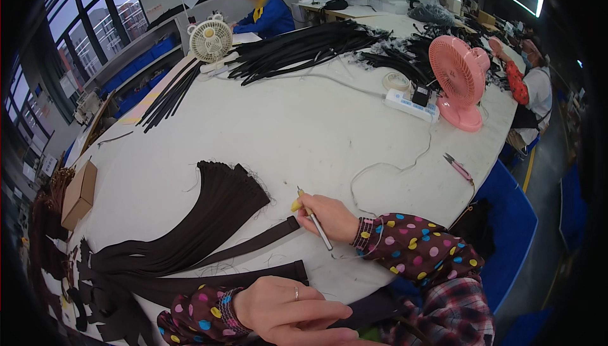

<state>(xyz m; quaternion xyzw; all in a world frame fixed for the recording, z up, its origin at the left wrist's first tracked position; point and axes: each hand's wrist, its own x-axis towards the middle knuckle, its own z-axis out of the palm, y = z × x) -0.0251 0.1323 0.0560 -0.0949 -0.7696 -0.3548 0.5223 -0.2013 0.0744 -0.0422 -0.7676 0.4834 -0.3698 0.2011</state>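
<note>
My right hand (332, 217) is closed round a slim silver corded pen-shaped tool (321, 231), its thin tip pointing away from me. Something yellow shows at the fingers, and a thin cable leaves the tool's near end. My left hand (292, 311), with a ring on one finger, is low in front of me, fingers stretched to the right; I see nothing held in it. Just beyond it lie a dark fabric strip (253, 279) and a single narrower strip (253, 246). Farther left fans a thick stack of dark strips (221, 200) with frayed ends.
A pink fan (457, 70) and a white power strip (411, 105) stand far right, with pink-handled snips (458, 167) nearer. Black strips (304, 48) and a white fan (211, 40) are at the back. A cardboard box (80, 195) sits left; a blue bin (506, 219) adjoins the right edge.
</note>
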